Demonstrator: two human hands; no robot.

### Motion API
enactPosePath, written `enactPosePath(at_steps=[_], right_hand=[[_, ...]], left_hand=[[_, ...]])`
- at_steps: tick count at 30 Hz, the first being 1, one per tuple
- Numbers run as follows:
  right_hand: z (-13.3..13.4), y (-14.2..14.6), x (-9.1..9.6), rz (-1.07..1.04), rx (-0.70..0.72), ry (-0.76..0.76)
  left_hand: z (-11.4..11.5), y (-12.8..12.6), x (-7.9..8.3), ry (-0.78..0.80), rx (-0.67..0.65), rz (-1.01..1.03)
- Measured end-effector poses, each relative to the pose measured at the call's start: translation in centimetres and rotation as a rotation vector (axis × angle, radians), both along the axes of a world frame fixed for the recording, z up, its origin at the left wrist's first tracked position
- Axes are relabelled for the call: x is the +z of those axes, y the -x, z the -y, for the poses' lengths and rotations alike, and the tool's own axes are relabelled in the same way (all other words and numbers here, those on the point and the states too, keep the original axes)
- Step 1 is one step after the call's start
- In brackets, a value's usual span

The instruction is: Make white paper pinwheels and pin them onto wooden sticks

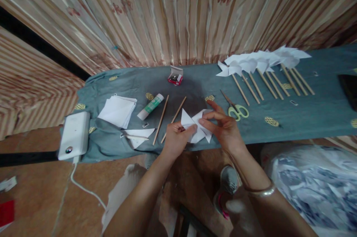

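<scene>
Between my two hands is a white paper pinwheel [198, 133], its pointed corners partly folded in, held just above the table's front edge. My left hand [178, 134] pinches its left side, thumb on top near the centre. My right hand [222, 125] grips a corner on the right between thumb and fingers, index finger raised. Two wooden sticks [161, 119] lie left of the pinwheel, one running close to my left hand. Right of my right hand are scissors [237, 112] with light green handles. A glue stick [151, 106] lies farther left.
Finished paper pinwheels on sticks [262, 62] lie in a row at the back right. A small red box [175, 76] of dark bits stands at the back. Left are stacked paper squares [117, 110], a pen on a paper scrap [136, 137] and a white power bank [74, 134] with cable.
</scene>
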State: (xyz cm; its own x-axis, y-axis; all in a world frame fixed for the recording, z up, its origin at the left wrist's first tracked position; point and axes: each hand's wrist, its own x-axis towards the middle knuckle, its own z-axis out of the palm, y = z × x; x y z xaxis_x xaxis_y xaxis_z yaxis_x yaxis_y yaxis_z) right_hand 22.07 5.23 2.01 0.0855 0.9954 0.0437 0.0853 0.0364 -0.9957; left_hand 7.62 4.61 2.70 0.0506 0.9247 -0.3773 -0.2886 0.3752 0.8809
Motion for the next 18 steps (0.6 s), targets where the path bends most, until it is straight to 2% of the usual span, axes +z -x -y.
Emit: enactPosePath(at_steps=[5,18], right_hand=[[0.03,0.01,0.15,0.031,0.006,-0.011],[0.13,0.05,0.14,0.052,-0.009,-0.017]], left_hand=[[0.09,-0.02,0.37,0.084,0.024,0.035],[0.20,-0.12,0.13,0.120,-0.003,0.065]])
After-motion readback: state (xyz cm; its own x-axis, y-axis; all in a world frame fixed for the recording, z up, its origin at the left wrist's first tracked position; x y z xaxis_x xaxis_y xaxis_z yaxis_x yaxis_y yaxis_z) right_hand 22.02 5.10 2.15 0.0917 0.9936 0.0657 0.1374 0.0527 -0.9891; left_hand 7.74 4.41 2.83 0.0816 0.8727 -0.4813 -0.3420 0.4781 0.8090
